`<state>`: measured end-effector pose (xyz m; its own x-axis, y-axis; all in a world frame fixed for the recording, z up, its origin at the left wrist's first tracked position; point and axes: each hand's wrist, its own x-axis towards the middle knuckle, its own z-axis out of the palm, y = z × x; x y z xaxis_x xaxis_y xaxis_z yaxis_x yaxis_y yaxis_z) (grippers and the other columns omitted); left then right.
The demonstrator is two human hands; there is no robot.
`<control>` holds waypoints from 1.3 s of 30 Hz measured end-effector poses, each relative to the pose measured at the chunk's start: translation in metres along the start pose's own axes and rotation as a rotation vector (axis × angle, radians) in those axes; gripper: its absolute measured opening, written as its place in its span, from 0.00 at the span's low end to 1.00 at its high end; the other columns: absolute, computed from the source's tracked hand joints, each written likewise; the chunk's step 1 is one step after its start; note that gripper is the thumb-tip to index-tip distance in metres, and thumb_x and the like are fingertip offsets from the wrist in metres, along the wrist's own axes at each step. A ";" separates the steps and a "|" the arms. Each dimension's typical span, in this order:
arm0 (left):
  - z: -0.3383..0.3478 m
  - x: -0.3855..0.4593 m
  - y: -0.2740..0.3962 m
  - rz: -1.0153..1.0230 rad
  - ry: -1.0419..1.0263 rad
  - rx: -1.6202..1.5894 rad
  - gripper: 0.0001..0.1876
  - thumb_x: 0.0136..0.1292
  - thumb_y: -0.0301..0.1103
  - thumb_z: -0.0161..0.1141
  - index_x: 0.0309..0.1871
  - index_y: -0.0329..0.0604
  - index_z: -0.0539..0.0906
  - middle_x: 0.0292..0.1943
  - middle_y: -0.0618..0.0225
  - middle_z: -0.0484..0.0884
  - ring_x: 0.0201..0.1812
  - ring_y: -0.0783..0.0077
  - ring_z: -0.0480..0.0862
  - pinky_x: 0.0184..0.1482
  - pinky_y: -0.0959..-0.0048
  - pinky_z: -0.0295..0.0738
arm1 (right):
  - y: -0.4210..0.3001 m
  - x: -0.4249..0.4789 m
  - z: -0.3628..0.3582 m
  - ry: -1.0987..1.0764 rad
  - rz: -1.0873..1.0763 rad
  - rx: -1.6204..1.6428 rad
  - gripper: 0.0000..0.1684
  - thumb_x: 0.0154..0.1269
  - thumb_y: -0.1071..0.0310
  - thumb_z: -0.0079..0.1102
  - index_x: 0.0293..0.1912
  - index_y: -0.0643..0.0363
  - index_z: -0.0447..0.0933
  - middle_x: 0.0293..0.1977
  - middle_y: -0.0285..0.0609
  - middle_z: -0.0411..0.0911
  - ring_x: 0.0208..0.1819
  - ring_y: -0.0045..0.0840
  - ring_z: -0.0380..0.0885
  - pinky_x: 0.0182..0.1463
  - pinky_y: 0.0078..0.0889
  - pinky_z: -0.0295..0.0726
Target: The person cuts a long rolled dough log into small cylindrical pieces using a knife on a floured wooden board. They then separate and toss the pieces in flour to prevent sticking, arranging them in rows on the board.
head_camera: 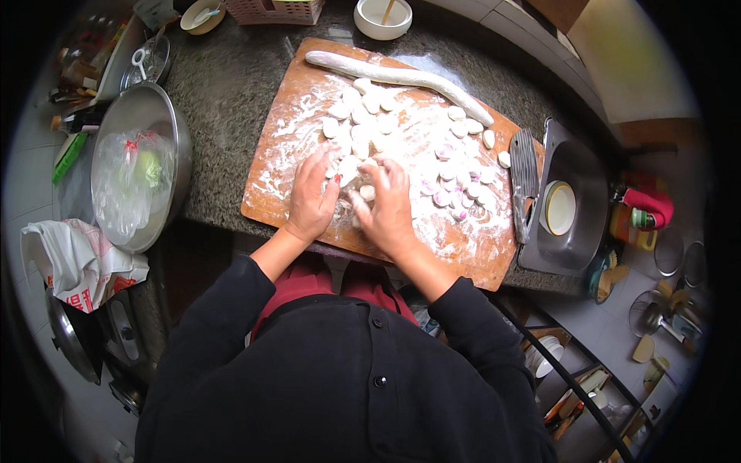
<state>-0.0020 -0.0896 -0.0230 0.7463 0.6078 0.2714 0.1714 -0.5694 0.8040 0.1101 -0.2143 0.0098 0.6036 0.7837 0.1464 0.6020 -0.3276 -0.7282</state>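
Observation:
A wooden board [270,168] dusted with flour lies before me. My left hand [312,194] rests at its near left side, fingers curved over small dough pieces; glare hides whether it grips any. My right hand [386,202] is beside it, thumb and fingers spread around a small dough piece [367,193]. Between both hands sits another floured lump [349,168]. More pale pieces [362,114] are heaped just beyond. To the right, a second group includes purple-marked pieces [444,151]. A long floured dough roll [399,75] curves along the board's far edge.
A cleaver [524,168] lies at the board's right edge, beside a metal sink [587,191] holding a bowl [560,208]. At left stands a large steel basin [180,156] with a plastic bag [130,185] inside. A white bowl [382,29] stands behind the board.

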 end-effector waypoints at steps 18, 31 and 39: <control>0.008 0.033 -0.007 0.177 -0.335 0.438 0.44 0.62 0.54 0.64 0.79 0.50 0.62 0.80 0.44 0.50 0.80 0.33 0.44 0.74 0.29 0.38 | 0.082 -0.016 -0.069 0.165 0.708 -0.399 0.37 0.75 0.44 0.53 0.76 0.47 0.62 0.77 0.61 0.52 0.80 0.55 0.42 0.79 0.66 0.40; 0.047 0.053 0.021 0.220 -0.340 0.412 0.37 0.68 0.56 0.58 0.73 0.42 0.67 0.76 0.46 0.57 0.78 0.41 0.50 0.77 0.36 0.38 | 0.138 0.011 -0.125 0.260 0.188 -0.461 0.33 0.72 0.49 0.58 0.71 0.52 0.70 0.71 0.59 0.65 0.76 0.53 0.55 0.77 0.56 0.53; 0.049 0.111 -0.032 0.092 -0.067 0.223 0.34 0.67 0.49 0.61 0.67 0.32 0.72 0.68 0.40 0.70 0.72 0.39 0.65 0.77 0.48 0.52 | 0.125 0.037 -0.084 -0.008 0.161 -0.220 0.30 0.71 0.47 0.59 0.65 0.54 0.76 0.67 0.60 0.69 0.72 0.53 0.62 0.76 0.54 0.57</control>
<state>0.1071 -0.0310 -0.0441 0.8048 0.5140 0.2967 0.2329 -0.7333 0.6387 0.2516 -0.2703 -0.0192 0.6967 0.7166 0.0346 0.5984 -0.5539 -0.5789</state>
